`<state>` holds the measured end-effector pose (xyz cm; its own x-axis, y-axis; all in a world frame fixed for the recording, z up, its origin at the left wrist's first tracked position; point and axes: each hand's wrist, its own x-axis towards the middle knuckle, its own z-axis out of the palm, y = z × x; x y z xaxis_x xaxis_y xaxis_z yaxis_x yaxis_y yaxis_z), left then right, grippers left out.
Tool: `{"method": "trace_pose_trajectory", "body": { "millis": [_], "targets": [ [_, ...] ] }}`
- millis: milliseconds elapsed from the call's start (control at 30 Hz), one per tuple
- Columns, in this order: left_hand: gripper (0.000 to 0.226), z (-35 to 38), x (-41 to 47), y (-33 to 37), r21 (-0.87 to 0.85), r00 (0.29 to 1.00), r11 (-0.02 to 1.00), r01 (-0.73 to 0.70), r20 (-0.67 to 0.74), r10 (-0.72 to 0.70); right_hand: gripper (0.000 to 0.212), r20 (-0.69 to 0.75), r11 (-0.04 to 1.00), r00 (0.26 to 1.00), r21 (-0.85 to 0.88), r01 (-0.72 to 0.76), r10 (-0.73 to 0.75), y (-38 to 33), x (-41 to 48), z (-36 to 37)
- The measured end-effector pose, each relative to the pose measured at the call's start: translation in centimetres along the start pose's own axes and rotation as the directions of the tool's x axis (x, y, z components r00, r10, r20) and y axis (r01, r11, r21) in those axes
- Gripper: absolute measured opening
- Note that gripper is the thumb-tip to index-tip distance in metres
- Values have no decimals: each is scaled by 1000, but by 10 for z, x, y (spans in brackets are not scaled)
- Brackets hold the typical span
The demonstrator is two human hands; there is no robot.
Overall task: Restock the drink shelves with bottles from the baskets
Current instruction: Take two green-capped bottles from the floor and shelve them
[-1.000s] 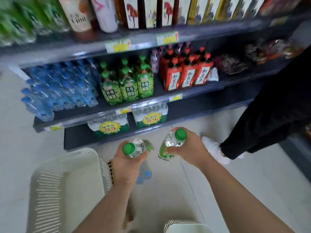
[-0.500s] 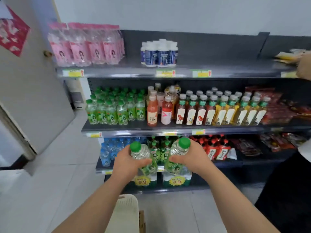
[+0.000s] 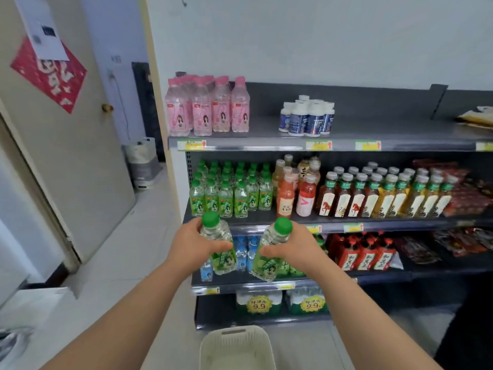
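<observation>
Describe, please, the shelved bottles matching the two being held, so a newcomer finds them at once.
Find the grey shelving unit against the white wall and take its second shelf from the top. At its left end stands a block of small bottles. Unlike the orange and pink drinks beside them, they have green caps and green labels.

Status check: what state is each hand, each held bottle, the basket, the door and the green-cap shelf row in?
Left hand: grips left bottle.
Right hand: grips right bottle.
Left bottle: capped, held off shelf, slightly tilted.
Right bottle: capped, held, tilted.
Basket: on floor, contents unclear.
Door: open.
Green-cap shelf row: upright, capped.
</observation>
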<state>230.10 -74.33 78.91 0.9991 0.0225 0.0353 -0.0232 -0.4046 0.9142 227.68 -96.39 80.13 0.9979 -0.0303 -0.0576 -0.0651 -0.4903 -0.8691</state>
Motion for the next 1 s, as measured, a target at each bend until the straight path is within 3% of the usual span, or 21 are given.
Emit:
{"method": "trace_pose_trajectory", "body": {
  "millis": [233, 467, 667, 867, 1000],
  "targets": [
    [52, -57, 34, -14, 12, 990, 999, -49, 135, 47, 39, -121, 994, 989, 77, -76, 85, -31, 0, 45],
    [63, -44, 64, -18, -2, 971, 999, -49, 233, 48, 37, -227, 986, 962, 107, -127, 149, -31, 8, 31],
    [51, -15, 86, -16, 19, 977, 999, -37, 210, 32, 41, -220, 985, 964, 118, -122, 146, -7, 41, 7],
    [65, 10, 127, -15, 82, 984, 996, -32, 179, 17, 50, -195, 974, 966, 183, -135, 170, 17, 79, -9],
    [81, 28, 177, -11, 174, 975, 976, -127, 205, 90, 52, -211, 961, 955, 227, -159, 208, 28, 109, -18]
  ]
}}
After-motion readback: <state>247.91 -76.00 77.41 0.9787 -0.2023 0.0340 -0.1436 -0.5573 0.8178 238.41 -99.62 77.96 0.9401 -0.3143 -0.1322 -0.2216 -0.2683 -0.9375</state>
